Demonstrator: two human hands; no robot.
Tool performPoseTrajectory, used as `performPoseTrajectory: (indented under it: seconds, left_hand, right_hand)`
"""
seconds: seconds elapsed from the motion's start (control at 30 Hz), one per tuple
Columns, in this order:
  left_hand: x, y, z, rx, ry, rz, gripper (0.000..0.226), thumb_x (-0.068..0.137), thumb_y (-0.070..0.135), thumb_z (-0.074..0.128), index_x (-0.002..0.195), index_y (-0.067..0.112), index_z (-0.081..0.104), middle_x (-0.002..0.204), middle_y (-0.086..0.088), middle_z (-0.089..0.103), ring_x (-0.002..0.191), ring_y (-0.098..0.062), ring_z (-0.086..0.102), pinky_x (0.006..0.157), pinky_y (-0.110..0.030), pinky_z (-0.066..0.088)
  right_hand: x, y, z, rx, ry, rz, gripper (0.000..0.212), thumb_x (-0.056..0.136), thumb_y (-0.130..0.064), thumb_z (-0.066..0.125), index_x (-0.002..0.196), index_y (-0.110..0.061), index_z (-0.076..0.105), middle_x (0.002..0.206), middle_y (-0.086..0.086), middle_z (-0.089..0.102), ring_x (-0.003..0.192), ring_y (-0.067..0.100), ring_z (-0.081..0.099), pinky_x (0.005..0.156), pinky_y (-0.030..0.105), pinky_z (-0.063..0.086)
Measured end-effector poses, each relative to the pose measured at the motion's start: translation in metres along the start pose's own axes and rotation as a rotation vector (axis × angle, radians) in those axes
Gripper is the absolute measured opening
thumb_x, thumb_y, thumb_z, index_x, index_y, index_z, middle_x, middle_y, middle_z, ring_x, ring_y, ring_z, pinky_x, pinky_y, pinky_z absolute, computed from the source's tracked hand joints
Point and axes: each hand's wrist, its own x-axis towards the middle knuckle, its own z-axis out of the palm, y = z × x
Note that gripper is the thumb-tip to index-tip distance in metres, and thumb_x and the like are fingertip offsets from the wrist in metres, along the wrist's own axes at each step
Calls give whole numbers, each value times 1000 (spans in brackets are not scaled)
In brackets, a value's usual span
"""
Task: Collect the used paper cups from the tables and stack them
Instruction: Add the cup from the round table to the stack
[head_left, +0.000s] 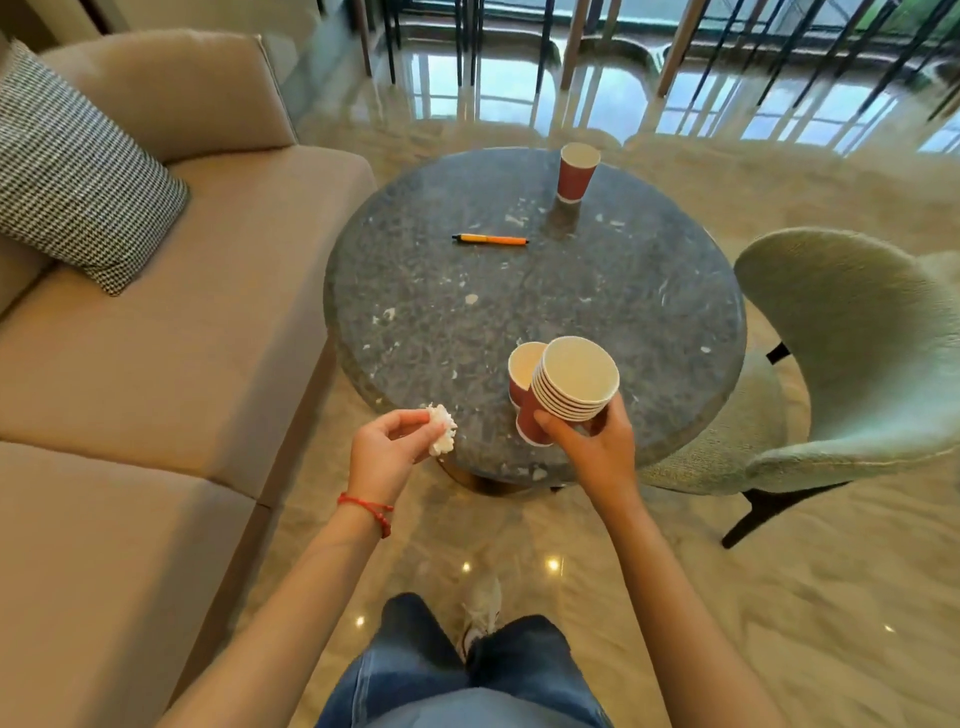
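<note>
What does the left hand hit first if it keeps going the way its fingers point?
The left hand, pinching a crumpled tissue, points right, toward the cup stack held by the right hand. The stack's base is probably first, though depth is unclear from one view.

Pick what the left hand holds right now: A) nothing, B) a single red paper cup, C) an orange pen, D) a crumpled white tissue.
D: the left hand pinches a crumpled white tissue, while the orange pen lies on the round table and the stack of cups is in the right hand.
</note>
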Motion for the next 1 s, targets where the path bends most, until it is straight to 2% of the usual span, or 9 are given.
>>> performPoseTrajectory:
  seconds: [0.13, 0.27, 0.37, 0.47, 0.53, 0.67, 0.87, 1.0]
  left_hand:
    - [24, 8, 14, 31, 5, -17, 11, 73, 8, 74, 80, 15, 69, 72, 2, 70, 64, -5, 64, 63, -17, 54]
    - [44, 15, 27, 39, -9, -29, 12, 73, 6, 74, 75, 17, 68, 59, 10, 70, 57, 0, 63, 52, -12, 49]
    - [57, 19, 32, 57, -37, -47, 11, 74, 6, 73, 78, 16, 68, 63, 7, 70, 57, 1, 63, 52, -11, 49]
    - [69, 21, 34, 90, -67, -65, 13, 76, 6, 72, 87, 11, 68, 77, 0, 69, 63, -3, 65, 55, -11, 51]
    - [75, 22, 36, 110, -74, -77, 16, 76, 7, 71, 91, 8, 68, 81, -2, 68, 69, -9, 64, 57, -11, 52]
    - [83, 23, 37, 142, -88, -95, 11, 77, 7, 70, 86, 12, 67, 81, -1, 67, 72, -9, 62, 57, -9, 51]
    - [94, 17, 37, 171, -122, -132, 11, 77, 6, 70, 86, 11, 68, 79, 0, 67, 71, -8, 62, 59, -11, 52]
    - [100, 12, 36, 201, -133, -140, 12, 76, 9, 72, 79, 20, 68, 76, 3, 68, 69, -5, 63, 59, -11, 52]
  right_hand:
    - [35, -2, 3, 5, -8, 24, 64, 66, -15, 84, 112, -38, 46, 108, -20, 59, 102, -7, 56, 90, 21, 47]
    - [58, 1, 8, -6, -13, 36, 61, 66, -19, 84, 108, -42, 47, 108, -22, 58, 100, -15, 55, 83, 13, 47]
    - [68, 5, 12, -47, 2, 35, 60, 64, -23, 84, 106, -44, 46, 107, -24, 57, 101, -13, 54, 80, 8, 45]
    - [74, 14, 16, -95, 14, 28, 64, 64, -22, 85, 114, -33, 46, 107, -18, 58, 98, -9, 55, 79, 4, 42]
    - [76, 20, 18, -117, 10, 46, 69, 64, -23, 86, 119, -29, 45, 110, -14, 58, 100, -5, 54, 81, 6, 42]
    - [76, 32, 25, -113, 32, 84, 71, 62, -29, 85, 119, -32, 43, 109, -26, 53, 100, -20, 48, 78, -1, 38]
    - [71, 49, 31, -115, 36, 162, 71, 63, -27, 85, 118, -34, 41, 109, -28, 50, 100, -17, 48, 76, -2, 37]
    - [65, 59, 34, -131, 21, 200, 79, 63, -28, 86, 120, -47, 35, 114, -30, 48, 104, -24, 43, 77, -4, 36]
